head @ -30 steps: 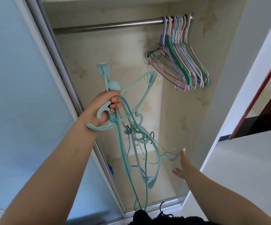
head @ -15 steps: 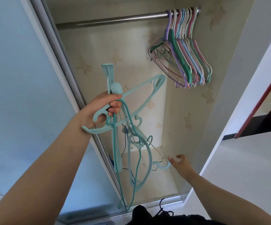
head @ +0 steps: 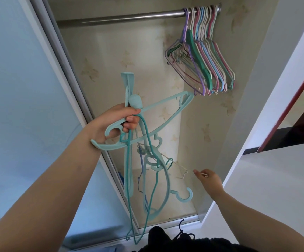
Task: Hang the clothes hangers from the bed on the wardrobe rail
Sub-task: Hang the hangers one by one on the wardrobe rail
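left hand (head: 114, 122) gripping teal hangers (head: 147, 142), right hand (head: 208, 179) pinching white hanger (head: 181, 167)

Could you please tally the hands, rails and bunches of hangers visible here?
Hands: 2, left hand and right hand
Wardrobe rail: 1
Bunches of hangers: 2, hanging bunch on the rail, held bunch in the left hand; the right hand pinches its white hanger
Total: 5

I saw a pale blue sliding door panel (head: 20, 88) at left, a dark red wooden beam (head: 289, 106) at right, and black fabric (head: 165, 240) nearest me.
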Motion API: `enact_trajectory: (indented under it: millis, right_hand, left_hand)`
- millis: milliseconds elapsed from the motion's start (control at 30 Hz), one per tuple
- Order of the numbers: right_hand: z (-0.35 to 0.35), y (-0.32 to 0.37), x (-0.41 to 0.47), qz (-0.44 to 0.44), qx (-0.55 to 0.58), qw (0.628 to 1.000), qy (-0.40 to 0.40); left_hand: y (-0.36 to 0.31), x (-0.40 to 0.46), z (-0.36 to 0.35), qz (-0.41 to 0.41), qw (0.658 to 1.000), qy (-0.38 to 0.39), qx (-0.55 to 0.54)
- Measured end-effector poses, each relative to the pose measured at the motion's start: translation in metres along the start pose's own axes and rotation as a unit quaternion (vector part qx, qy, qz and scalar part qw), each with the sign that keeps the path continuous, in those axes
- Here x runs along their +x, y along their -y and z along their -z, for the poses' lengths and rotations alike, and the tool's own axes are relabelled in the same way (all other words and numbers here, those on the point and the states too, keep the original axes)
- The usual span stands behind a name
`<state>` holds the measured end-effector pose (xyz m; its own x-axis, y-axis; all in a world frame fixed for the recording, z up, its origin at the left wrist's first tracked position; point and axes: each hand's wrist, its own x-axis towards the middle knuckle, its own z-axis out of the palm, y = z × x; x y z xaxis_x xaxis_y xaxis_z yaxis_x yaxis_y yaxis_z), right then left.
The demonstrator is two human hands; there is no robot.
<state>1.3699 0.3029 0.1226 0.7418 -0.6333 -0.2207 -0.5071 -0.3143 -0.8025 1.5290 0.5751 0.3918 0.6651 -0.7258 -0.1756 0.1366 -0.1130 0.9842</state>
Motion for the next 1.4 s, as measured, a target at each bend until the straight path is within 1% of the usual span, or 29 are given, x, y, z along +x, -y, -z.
enact_trajectory:
  millis: [167, 300, 400, 567, 700, 800, 900, 967, 1033, 1167, 1233, 1300, 1400]
  right_hand:
    - [0.006, -0.006, 0.004, 0.005, -0.017, 1.0, -0.014]
    - [0.011, -0.018, -0.001, -0.007, -0.017, 1.0, -0.008]
    - [0.009, -0.03, -0.004, -0.015, -0.012, 1.0, 0.018]
    - [0.003, -0.035, -0.007, -0.066, 0.059, 0.994, 0.06]
    - [0.005, -0.037, -0.01, -0.125, 0.116, 0.983, 0.063]
    - [0.007, -0.035, -0.009, -0.143, 0.15, 0.978, 0.022]
    - [0.012, -0.026, -0.008, -0.124, 0.158, 0.979, -0.026]
    - [0.016, -0.018, -0.01, -0.1, 0.12, 0.987, -0.037]
    - [0.017, -0.012, -0.013, -0.079, 0.051, 0.994, -0.058]
    - [0.021, -0.008, -0.019, -0.028, -0.054, 0.991, -0.121]
    - [0.021, -0.01, -0.022, -0.013, -0.065, 0.987, -0.149]
    - [0.02, -0.009, -0.024, -0.012, -0.062, 0.984, -0.166]
    - [0.017, -0.009, -0.029, -0.038, -0.029, 0.983, -0.176]
  left_hand:
    - [0.001, -0.001, -0.001, -0.007, 1.0, -0.004, 0.006]
    - [0.005, 0.0, 0.0, -0.019, 0.999, -0.03, -0.036]
    - [0.009, 0.001, -0.002, -0.019, 0.996, -0.044, -0.074]
    - [0.012, 0.003, -0.004, -0.03, 0.993, -0.042, -0.102]
    - [0.018, 0.002, -0.007, -0.036, 0.993, -0.028, -0.105]
    - [0.025, 0.0, -0.013, -0.05, 0.996, -0.022, -0.074]
    - [0.037, 0.0, -0.014, -0.05, 0.998, -0.022, -0.042]
    - [0.045, 0.001, -0.014, -0.043, 0.998, -0.024, -0.036]
    - [0.052, 0.001, -0.014, -0.038, 0.999, -0.024, -0.024]
    - [0.063, -0.001, -0.011, -0.032, 0.997, -0.041, 0.049]
    - [0.068, -0.002, -0.008, -0.022, 0.998, -0.054, 0.033]
    - [0.07, -0.003, -0.005, -0.008, 0.998, -0.067, -0.008]
    - [0.074, -0.006, 0.001, 0.024, 0.996, -0.068, -0.06]
